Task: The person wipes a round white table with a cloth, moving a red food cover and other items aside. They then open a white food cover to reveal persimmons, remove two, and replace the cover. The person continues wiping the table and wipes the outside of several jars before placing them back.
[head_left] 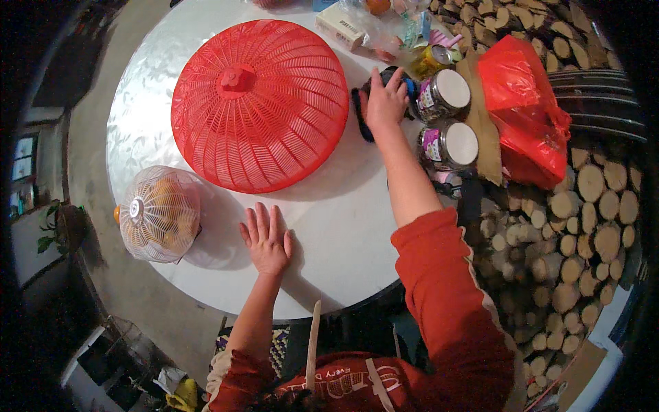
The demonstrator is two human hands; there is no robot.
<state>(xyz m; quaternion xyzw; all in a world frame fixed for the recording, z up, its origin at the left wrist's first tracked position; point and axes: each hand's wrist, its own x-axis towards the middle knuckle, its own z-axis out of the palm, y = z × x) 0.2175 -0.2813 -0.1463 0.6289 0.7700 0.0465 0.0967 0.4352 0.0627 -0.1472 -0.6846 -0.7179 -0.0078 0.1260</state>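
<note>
My left hand (267, 240) lies palm down on the white round table (334, 242), fingers spread, holding nothing. Beyond it stands a large red plastic mesh food cover (288, 113). To its left, a smaller white mesh cover (146, 206) sits over yellowish fruit that shows only in part. My right hand (387, 105) reaches over a black strapped item (362, 121) with some blue on it, between the red cover and the jars. Its fingers are apart on top; the hand hides most of the item, and whether it grips is unclear.
Two white-lidded jars (460, 143) with purple labels stand right of my right hand, near a yellow can (435, 59). A white box (340, 26) and clear plastic bags crowd the back. A red plastic bag (530, 118) rests at the right beside stacked firewood (571, 232).
</note>
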